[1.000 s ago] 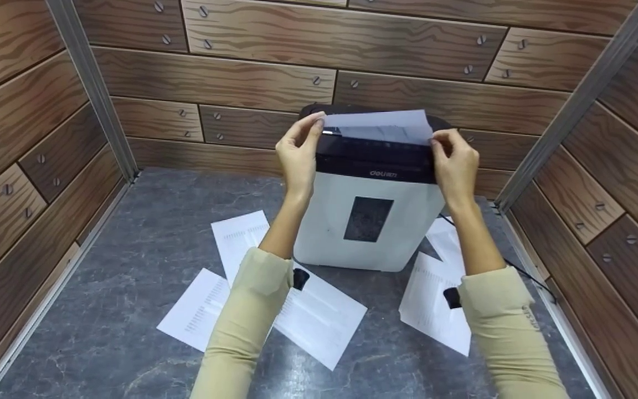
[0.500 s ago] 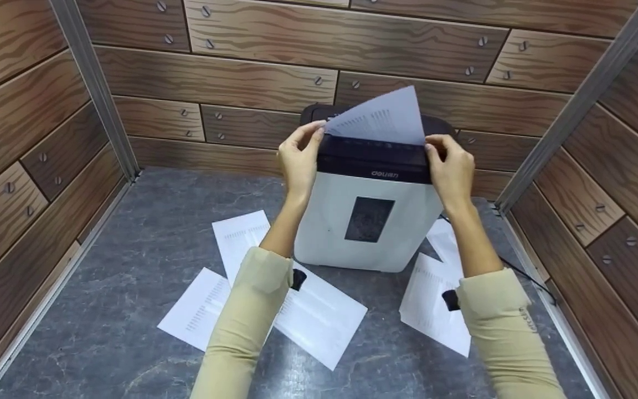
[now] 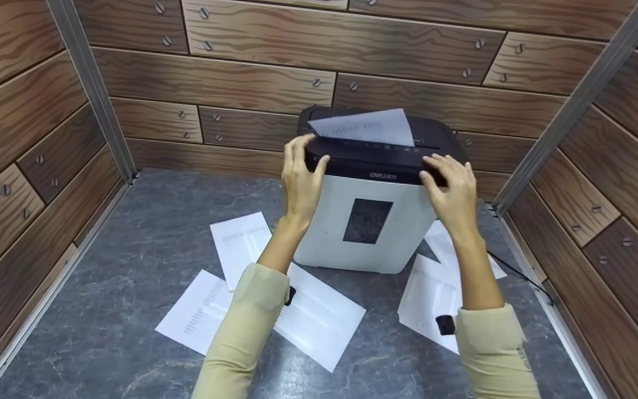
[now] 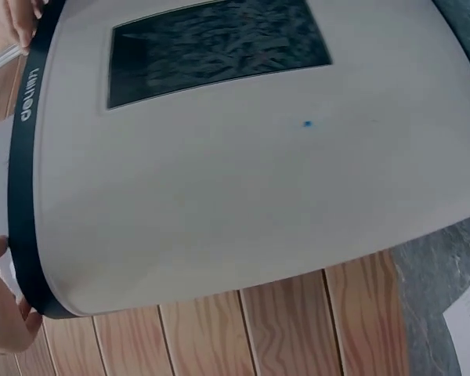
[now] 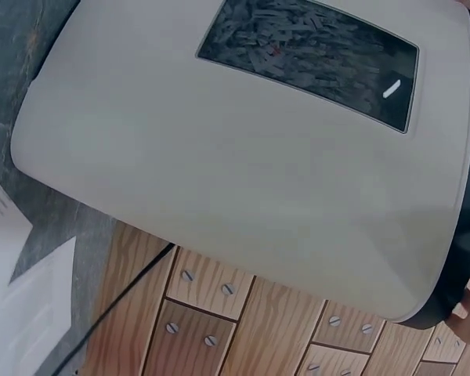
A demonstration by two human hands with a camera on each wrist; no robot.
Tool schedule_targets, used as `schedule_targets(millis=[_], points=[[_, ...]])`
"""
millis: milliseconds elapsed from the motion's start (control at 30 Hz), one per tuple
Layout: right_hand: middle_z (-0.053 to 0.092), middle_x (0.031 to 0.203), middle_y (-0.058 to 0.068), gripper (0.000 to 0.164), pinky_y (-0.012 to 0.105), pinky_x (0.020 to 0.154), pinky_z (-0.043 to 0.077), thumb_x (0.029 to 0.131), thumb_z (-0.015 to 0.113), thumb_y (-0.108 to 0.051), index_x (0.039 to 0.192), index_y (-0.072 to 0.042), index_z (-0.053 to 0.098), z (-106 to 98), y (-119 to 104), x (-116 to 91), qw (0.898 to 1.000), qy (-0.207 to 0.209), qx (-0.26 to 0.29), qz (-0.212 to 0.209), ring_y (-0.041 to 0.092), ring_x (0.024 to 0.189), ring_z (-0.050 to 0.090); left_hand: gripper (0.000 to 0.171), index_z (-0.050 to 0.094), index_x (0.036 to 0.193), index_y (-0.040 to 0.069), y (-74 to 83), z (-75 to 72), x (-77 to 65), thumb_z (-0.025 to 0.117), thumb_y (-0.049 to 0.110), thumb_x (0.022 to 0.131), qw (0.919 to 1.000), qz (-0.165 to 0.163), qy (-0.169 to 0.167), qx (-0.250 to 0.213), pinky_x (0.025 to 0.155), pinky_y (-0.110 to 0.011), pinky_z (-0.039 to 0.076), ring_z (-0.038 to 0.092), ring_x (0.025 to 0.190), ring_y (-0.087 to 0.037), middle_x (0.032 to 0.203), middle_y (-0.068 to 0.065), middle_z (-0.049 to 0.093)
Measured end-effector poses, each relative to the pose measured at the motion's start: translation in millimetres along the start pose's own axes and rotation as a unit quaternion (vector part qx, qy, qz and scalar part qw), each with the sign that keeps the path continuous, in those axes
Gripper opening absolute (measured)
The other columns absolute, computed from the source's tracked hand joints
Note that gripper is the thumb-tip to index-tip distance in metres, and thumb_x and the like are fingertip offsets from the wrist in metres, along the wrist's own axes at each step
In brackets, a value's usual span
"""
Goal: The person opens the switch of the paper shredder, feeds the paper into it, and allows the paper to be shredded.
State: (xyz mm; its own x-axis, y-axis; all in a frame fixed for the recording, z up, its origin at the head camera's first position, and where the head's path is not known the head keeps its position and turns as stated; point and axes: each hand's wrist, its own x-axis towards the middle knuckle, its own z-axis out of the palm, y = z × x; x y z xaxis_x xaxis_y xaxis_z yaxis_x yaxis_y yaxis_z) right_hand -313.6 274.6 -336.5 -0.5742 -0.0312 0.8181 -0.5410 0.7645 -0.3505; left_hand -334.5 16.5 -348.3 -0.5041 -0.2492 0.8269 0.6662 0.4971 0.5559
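Note:
A paper shredder [image 3: 319,221] with a white body and black top stands upright at the middle back. One printed sheet of paper [image 3: 371,126] sticks up at an angle from the slot in its top. My left hand [image 3: 301,180] rests at the top's front left corner, fingers loosely bent and thumb at the front. At the front right corner my right hand [image 3: 453,191] lies in a similar way, thumb and fingers apart. Neither hand holds the sheet. Fingertips [image 4: 25,309] touch the black rim in the left wrist view. Paper shreds [image 5: 298,59] show through the dark window.
Printed sheets [image 3: 319,321] lie on the grey marbled floor at left, and more sheets [image 3: 427,293] at right. A black cord [image 3: 518,271] runs along the right side. Wood-patterned walls [image 3: 241,72] enclose the back and sides.
Both hands have let go of the sheet and come down to the shredder's front corners, slightly farther apart. The sheet now sits lower in the slot and leans back.

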Motion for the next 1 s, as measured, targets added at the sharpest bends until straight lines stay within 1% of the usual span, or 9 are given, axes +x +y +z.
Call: schedule_targets(millis=[67,100,167,200,267,433,567,733,1000], points=[[0.060,0.116,0.012,0.025,0.043,0.108,0.012,0.085,0.066,-0.013,0.109,-0.006,0.067,1,0,-4,1.000,-0.006,-0.007,-0.006,0.032,0.117,0.046,0.030,0.062,0.110,0.002,-3.0,1.6,-3.6,0.070,0.011,0.082,0.9979,0.054,-0.026,0.023,0.102,-0.031,0.032,0.051,0.109,-0.022,0.112,-0.010,0.056],[0.060,0.118,0.012,0.026,0.042,0.109,0.010,0.086,0.066,-0.014,0.110,-0.007,0.067,2,1,-6,1.000,-0.006,-0.012,-0.007,0.032,0.119,0.044,0.027,0.064,0.108,0.003,-4.7,2.2,-4.9,0.068,0.013,0.083,0.9951,0.082,-0.041,0.036,0.104,-0.033,0.029,0.051,0.111,-0.023,0.112,-0.010,0.058],[0.058,0.120,0.011,0.026,0.042,0.109,0.007,0.087,0.065,-0.014,0.112,-0.008,0.066,5,2,-9,1.000,-0.003,-0.024,-0.008,0.030,0.121,0.042,0.024,0.067,0.107,0.005,-8.1,3.4,-6.9,0.066,0.016,0.085,0.9879,0.128,-0.068,0.056,0.107,-0.038,0.023,0.050,0.113,-0.023,0.113,-0.009,0.060],[0.058,0.121,0.010,0.027,0.042,0.109,0.006,0.087,0.064,-0.015,0.113,-0.009,0.066,6,3,-11,0.999,-0.001,-0.031,-0.007,0.029,0.122,0.041,0.024,0.067,0.108,0.006,-9.4,3.8,-7.9,0.065,0.017,0.086,0.9847,0.144,-0.076,0.063,0.107,-0.039,0.022,0.049,0.115,-0.024,0.114,-0.009,0.060],[0.056,0.124,0.008,0.028,0.042,0.109,0.005,0.088,0.063,-0.016,0.115,-0.011,0.065,8,4,-13,0.999,0.004,-0.041,-0.003,0.027,0.124,0.039,0.025,0.068,0.108,0.007,-11.7,4.2,-10.0,0.064,0.018,0.086,0.9807,0.161,-0.084,0.071,0.108,-0.040,0.020,0.048,0.116,-0.024,0.115,-0.008,0.060],[0.053,0.128,0.005,0.029,0.046,0.108,0.005,0.090,0.060,-0.018,0.118,-0.012,0.062,14,4,-19,0.999,0.010,-0.039,0.016,0.023,0.127,0.034,0.025,0.067,0.109,0.007,-15.2,4.2,-13.4,0.064,0.016,0.086,0.9807,0.166,-0.080,0.067,0.108,-0.040,0.020,0.047,0.117,-0.022,0.116,-0.007,0.060],[0.052,0.129,0.005,0.029,0.046,0.108,0.006,0.090,0.059,-0.017,0.119,-0.013,0.061,15,3,-20,0.999,0.012,-0.032,0.026,0.023,0.128,0.032,0.025,0.067,0.109,0.007,-15.8,4.2,-13.5,0.065,0.016,0.086,0.9813,0.165,-0.077,0.062,0.108,-0.040,0.020,0.047,0.116,-0.022,0.115,-0.007,0.061],[0.051,0.130,0.004,0.029,0.044,0.108,0.005,0.091,0.058,-0.018,0.120,-0.014,0.060,16,3,-20,0.999,0.008,-0.038,0.027,0.022,0.128,0.031,0.025,0.067,0.110,0.007,-15.9,3.4,-13.1,0.065,0.015,0.086,0.9818,0.163,-0.078,0.060,0.108,-0.040,0.020,0.047,0.117,-0.021,0.115,-0.006,0.061],[0.051,0.130,0.004,0.031,0.045,0.108,0.006,0.090,0.059,-0.018,0.120,-0.014,0.060,13,3,-21,0.999,0.001,-0.041,0.025,0.022,0.128,0.032,0.025,0.068,0.109,0.008,-16.5,5.0,-13.8,0.065,0.015,0.086,0.9809,0.168,-0.076,0.062,0.107,-0.041,0.021,0.047,0.116,-0.021,0.114,-0.007,0.061]])
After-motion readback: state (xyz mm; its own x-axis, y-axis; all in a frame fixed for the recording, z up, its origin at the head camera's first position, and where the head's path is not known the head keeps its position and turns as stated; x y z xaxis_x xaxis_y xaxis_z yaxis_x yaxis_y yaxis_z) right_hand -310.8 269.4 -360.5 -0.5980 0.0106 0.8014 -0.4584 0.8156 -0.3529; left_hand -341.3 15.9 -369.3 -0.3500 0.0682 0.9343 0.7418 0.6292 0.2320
